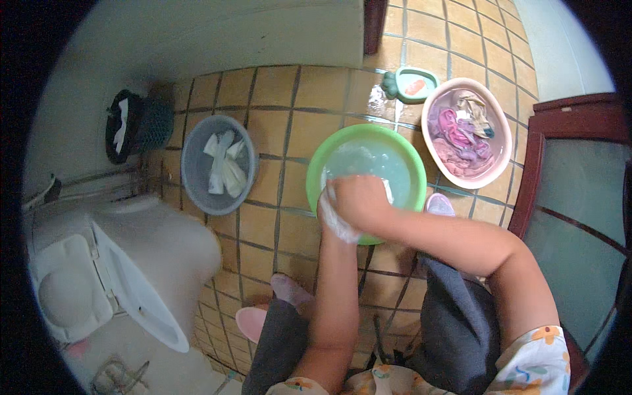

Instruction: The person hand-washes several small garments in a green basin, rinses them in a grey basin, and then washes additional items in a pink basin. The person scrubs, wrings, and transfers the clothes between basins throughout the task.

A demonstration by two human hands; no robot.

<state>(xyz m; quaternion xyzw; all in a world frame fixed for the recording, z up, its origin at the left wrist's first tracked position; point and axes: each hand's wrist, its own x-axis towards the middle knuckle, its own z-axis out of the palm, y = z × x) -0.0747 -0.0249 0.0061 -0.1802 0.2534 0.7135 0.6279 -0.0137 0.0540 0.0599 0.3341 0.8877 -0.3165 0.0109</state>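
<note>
A green basin of cloudy, sudsy water stands on the tiled floor before me. Over its near left part my two hands are together on a wet white cloth. My right hand is on top, closed on the cloth and a little blurred. My left hand lies beneath it, mostly hidden by the cloth and the right hand. The cloth wraps about my left hand and wrist, and a bit of white shows beyond the right hand over the water.
At right, a pink basin holds wet clothes in water; beside it, a green soap dish holds an orange soap bar. At left are a grey basin with white cloths, a dark waste basket and a toilet.
</note>
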